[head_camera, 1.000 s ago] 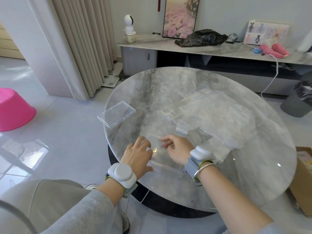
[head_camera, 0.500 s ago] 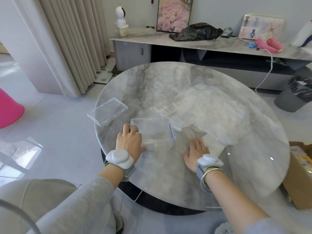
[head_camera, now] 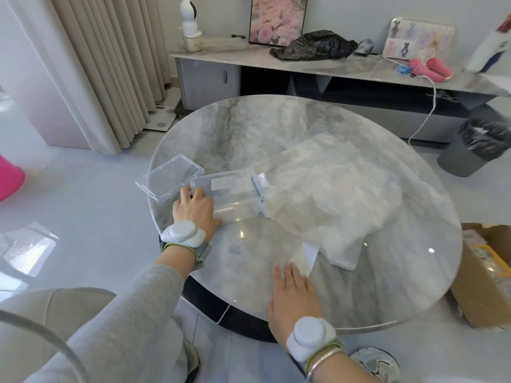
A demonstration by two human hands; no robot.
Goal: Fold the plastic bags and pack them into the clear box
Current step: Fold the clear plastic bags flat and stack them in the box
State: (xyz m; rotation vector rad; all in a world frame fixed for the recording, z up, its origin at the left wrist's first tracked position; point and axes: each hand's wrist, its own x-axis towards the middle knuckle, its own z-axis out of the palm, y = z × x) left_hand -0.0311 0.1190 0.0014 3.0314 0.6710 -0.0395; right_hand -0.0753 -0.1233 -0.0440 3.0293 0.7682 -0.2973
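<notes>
A pile of translucent white plastic bags point(head_camera: 326, 189) lies spread over the middle and right of the round marble table point(head_camera: 249, 125). The clear box point(head_camera: 231, 194) sits at the table's left, touching the pile's left edge. My left hand point(head_camera: 197, 207) holds the box's near-left corner, fingers over its rim. The box's clear lid point(head_camera: 168, 178) lies just left of it at the table edge. My right hand point(head_camera: 293, 295) rests flat on the table near the front edge, fingertips touching a bag handle point(head_camera: 307, 257).
A long console point(head_camera: 331, 70) behind the table carries a black bag point(head_camera: 315, 45), a small camera point(head_camera: 190, 26) and pink items point(head_camera: 431, 69). A grey bin point(head_camera: 481, 147) stands at right, a cardboard box point(head_camera: 486, 275) at lower right, curtains point(head_camera: 110, 64) at left.
My left hand slid the clear box away from me toward the lid and bag pile. My right hand left the box, came back toward the front edge and lies flat.
</notes>
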